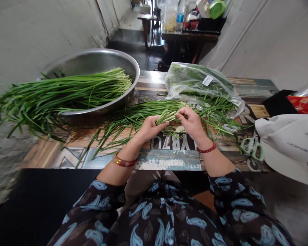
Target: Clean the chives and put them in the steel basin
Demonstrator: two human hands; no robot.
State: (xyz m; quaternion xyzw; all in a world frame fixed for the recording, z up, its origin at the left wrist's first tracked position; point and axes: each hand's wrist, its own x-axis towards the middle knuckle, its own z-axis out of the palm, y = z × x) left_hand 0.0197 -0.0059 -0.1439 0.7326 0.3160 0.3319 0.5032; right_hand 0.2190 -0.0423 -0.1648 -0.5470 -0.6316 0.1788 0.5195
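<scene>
My left hand (151,129) is wrapped round a small bunch of green stalks (166,117), pale cut ends pointing right. At those ends, the thumb and fingers of my right hand (188,120) are pinched together; whatever is between them is too small to make out. Long loose green stalks (143,111) lie on the table behind and beside my hands. A large pile of the same greens (87,89) rests in a metal basin (137,70) at the left, its leaves hanging over the rim. More greens are inside a clear plastic bag (195,80) at the back right.
Green-handled scissors (252,147) and a white cap (290,140) lie at the table's right end, near a red package (306,100). Behind stands a smaller table (190,36) with a water bottle (180,17). A wall (28,37) borders the left side.
</scene>
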